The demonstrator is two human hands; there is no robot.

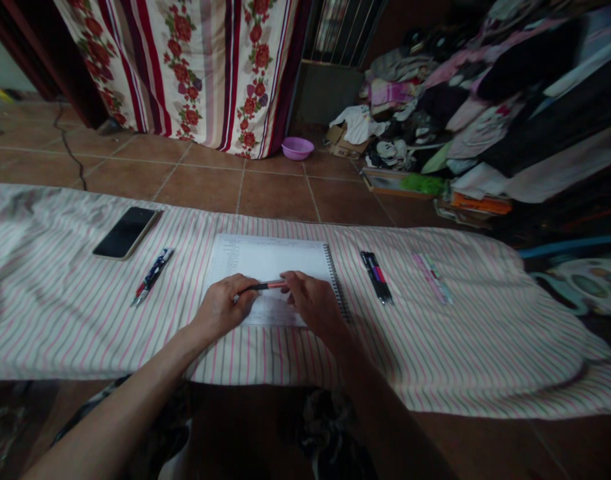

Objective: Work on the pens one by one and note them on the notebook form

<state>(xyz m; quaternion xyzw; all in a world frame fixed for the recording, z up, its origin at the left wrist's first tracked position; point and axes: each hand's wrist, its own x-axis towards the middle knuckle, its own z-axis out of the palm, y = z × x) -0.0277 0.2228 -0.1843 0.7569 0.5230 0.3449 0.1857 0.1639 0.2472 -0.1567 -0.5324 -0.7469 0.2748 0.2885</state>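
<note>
While the spiral notebook (270, 261) is lying on the striped cloth (485, 333), an orange pen (268, 286) is being held level over its page, its ends being pinched by the closed fingers of the left hand (225, 308) and right hand (313, 301).

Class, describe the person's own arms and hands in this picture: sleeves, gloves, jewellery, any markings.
The left hand and the right hand are bare, without gloves. The left forearm and right forearm show no sleeve up to the picture's edge. No watch, bracelet or marking shows; the light is dim, so a thin ring could be missed.
</note>
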